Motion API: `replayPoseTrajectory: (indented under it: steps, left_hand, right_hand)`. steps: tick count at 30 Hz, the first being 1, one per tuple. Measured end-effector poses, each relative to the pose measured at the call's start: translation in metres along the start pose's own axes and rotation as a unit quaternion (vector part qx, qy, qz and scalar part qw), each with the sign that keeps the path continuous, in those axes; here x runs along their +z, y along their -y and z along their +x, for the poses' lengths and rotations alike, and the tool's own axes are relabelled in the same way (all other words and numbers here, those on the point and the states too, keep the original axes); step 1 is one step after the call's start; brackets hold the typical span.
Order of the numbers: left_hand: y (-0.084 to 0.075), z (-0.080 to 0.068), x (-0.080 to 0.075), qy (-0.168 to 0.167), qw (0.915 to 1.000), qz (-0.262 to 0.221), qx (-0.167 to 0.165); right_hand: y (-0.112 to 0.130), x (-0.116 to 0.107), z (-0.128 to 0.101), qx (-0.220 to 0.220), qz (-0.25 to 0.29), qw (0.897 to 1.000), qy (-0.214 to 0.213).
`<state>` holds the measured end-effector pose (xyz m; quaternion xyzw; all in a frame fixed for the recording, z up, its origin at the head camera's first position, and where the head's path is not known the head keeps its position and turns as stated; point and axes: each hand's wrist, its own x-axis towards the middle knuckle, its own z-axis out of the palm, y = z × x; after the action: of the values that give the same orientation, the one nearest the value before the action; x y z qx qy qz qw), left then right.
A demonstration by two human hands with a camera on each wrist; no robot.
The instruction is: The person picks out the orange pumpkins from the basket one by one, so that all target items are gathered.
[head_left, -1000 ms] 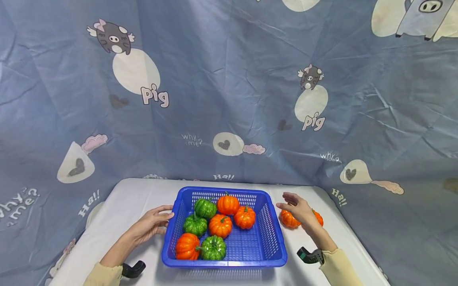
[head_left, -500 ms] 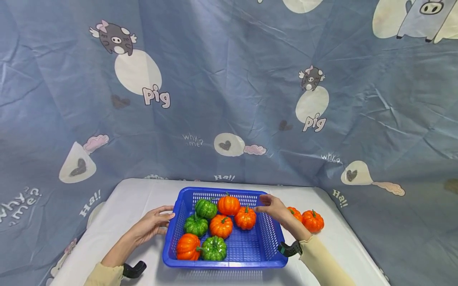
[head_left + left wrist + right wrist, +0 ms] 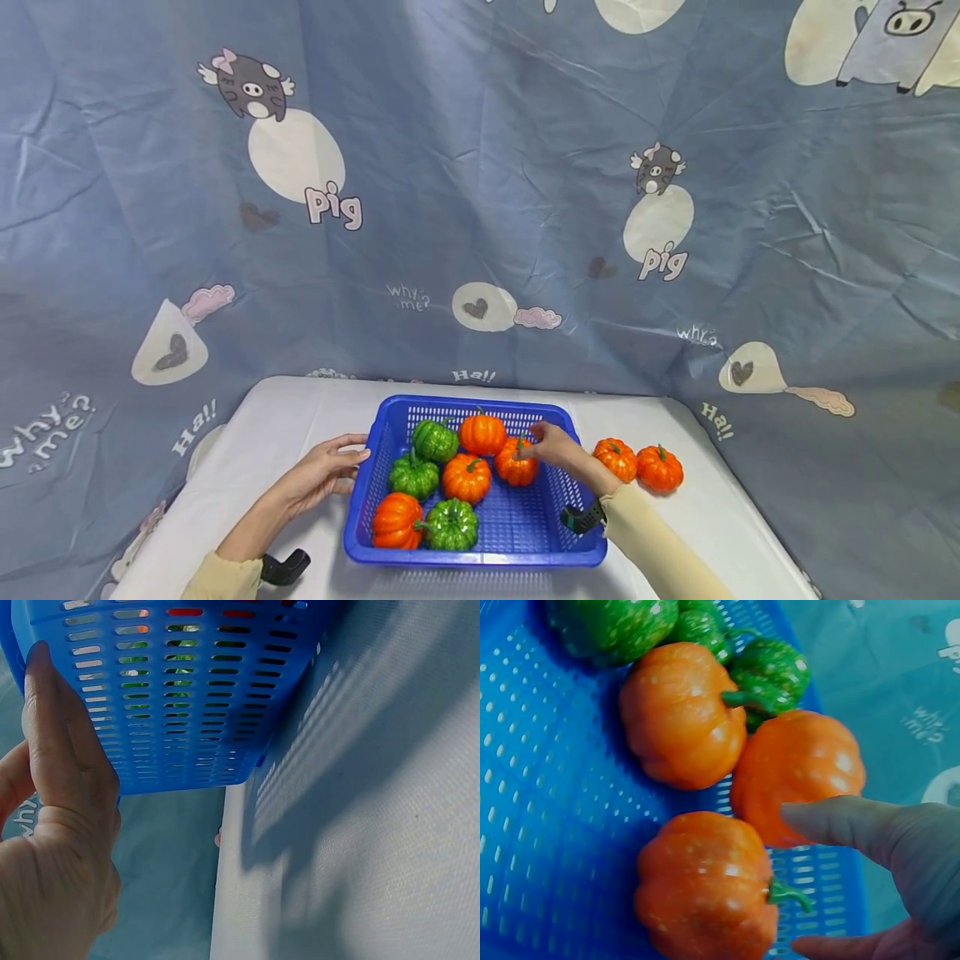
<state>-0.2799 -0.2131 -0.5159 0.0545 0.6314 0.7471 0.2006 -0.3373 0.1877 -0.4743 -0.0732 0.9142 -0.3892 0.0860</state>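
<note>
Risk first, judged from the layout: light blue basket (image 3: pixel 581 500) w/ perforated walls, sitting on the white table (image 3: pixel 255 433), likely to slide or tip toward its right side if pressed unevenly, since steadied on the left wall only. Could also knock neighbours — seven small pumpkins packed touching inside the basket, so a clumsy pinch on one prob. rolls the rest; glossy ribbed skin looks slippery, stem thin. Two more orange pumpkins (image 3: pixel 638 463) just outside the basket's right wall, near table edge, might roll off if bumped by the sleeve. Left hand (image 3: pixel 318 477) flat against the basket's left wall, fingers straight, thumb up along the mesh per left-wrist view (image 3: pixel 56 787), nothing gripped. Right hand (image 3: pixel 552 446) reaching over the basket's right-rear part, fingers loosely curved, partly spread, tips at the rear-right orange pumpkin (image 3: pixel 515 464); in right-wrist view forefinger (image 3: pixel 840 821) above it, thumb below the stem — closing round it, real contact hard to confirm, not lifted.
</note>
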Motion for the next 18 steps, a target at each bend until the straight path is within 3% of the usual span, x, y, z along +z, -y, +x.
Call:
replayPoseTrajectory:
  steps: [18]
  left_hand:
    - [-0.001,-0.001,0.001,-0.006,1.0,0.005,-0.007]
  right_hand:
    - [-0.007,0.012,0.004,0.01,-0.053,0.998,0.036]
